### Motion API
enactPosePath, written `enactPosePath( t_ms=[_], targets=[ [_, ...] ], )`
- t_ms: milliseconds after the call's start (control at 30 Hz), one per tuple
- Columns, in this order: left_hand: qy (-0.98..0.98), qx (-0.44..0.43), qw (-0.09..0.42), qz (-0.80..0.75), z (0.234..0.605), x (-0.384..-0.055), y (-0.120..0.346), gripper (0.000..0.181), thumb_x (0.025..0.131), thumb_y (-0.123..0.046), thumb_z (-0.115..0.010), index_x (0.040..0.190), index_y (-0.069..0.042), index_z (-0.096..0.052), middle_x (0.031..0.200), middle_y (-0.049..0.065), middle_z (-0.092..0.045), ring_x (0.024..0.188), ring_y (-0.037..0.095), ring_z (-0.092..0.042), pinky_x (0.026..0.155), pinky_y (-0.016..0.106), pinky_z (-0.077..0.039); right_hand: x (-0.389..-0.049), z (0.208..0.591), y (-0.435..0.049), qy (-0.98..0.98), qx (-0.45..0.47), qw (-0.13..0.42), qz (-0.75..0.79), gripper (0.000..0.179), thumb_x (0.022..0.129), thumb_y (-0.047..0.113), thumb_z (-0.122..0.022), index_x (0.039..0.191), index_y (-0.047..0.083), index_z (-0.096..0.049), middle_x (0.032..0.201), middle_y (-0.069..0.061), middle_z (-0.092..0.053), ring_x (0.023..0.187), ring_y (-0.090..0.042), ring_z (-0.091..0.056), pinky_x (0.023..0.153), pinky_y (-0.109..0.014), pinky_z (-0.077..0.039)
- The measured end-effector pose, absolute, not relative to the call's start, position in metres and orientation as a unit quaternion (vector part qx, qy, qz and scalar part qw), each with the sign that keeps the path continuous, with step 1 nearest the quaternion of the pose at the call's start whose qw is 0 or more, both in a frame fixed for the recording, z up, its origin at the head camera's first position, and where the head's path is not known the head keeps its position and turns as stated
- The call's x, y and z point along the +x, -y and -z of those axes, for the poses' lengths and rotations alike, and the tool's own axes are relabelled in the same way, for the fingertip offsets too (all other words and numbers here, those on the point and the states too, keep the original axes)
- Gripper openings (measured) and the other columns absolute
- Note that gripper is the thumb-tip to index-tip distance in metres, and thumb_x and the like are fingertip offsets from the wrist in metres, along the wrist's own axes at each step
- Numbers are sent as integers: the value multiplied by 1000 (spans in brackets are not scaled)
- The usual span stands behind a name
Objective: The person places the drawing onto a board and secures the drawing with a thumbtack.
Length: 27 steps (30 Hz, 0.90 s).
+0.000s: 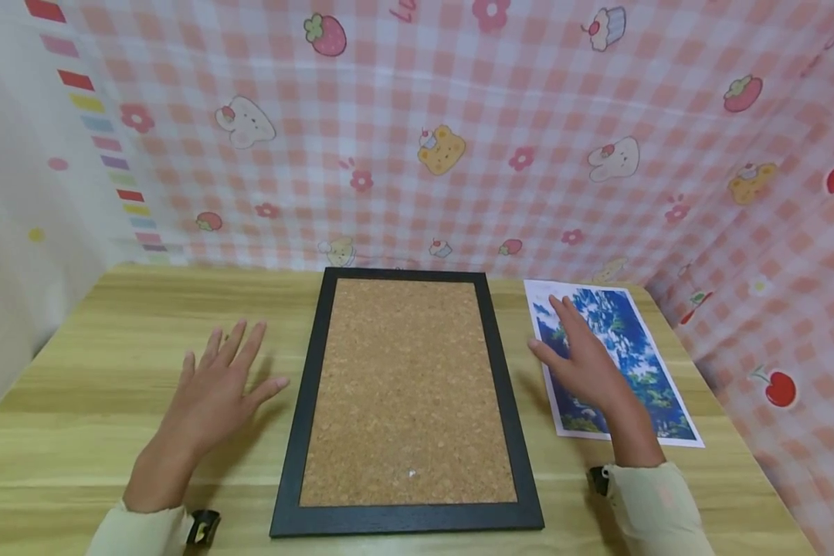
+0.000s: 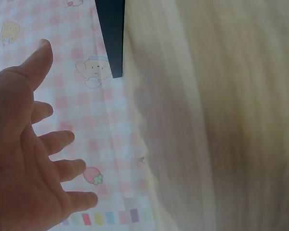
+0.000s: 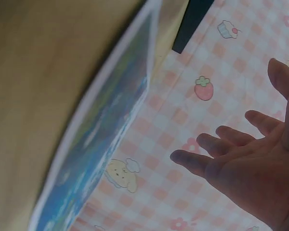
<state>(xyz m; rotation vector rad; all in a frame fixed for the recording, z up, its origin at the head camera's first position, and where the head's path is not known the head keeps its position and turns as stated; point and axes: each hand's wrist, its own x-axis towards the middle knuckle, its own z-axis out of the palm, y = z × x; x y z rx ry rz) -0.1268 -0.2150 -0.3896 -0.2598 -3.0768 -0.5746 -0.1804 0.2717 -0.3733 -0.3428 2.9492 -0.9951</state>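
Observation:
A black-framed cork board (image 1: 406, 386) lies in the middle of the wooden table in the head view. To its left, my left hand (image 1: 215, 398) is held over the tabletop with fingers spread, holding nothing. My right hand (image 1: 587, 363) is over the printed picture (image 1: 639, 340), a white-bordered sheet with blue and green scenery lying right of the board; it covers part of the print. Both wrist views show the left hand (image 2: 29, 149) and right hand (image 3: 250, 159) with extended fingers and bare palms. The frame's dark edge (image 2: 113, 38) shows beyond the left thumb.
The light wood table (image 1: 76, 371) reaches back to a pink checked curtain (image 1: 403, 154) with cartoon prints. More of the same cloth (image 1: 792, 309) hangs along the right side. A small white speck (image 1: 412, 473) sits low on the cork.

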Motion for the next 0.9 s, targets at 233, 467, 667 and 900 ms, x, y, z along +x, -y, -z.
enactPosePath(
  t_ms=[233,467,667,900],
  targets=[
    [978,-56,3,202,392,-127,221,93,100,-58,-54,163,-6,-10,163,32,-10,145,60,-6,106,81,-5,-183,377,-273,-940,-108,-5,323,83,103,42,-59,164,11,-12,168,-22,-2,151,-49,-8,111,-74,-16],
    [972,-40,31,230,390,-131,226,101,98,-57,-59,162,0,-6,161,36,-11,144,62,-7,106,80,-10,-187,376,-280,-936,-98,-32,338,83,102,38,-63,163,6,-15,166,-25,-8,150,-50,-10,110,-75,-18],
    [961,-22,40,274,390,-135,233,106,96,-49,-67,160,3,-1,160,38,-8,143,63,-7,110,75,-13,-191,373,-287,-929,-80,-67,355,82,99,32,-68,160,2,-23,162,-29,-19,146,-52,-20,108,-74,-23],
    [955,1,-7,298,395,-132,239,102,100,-51,-60,158,9,-1,159,39,-8,144,60,-8,113,71,-13,-183,378,-298,-929,-19,-55,365,83,97,35,-71,159,3,-27,161,-30,-23,144,-53,-24,108,-75,-24]
  ],
)
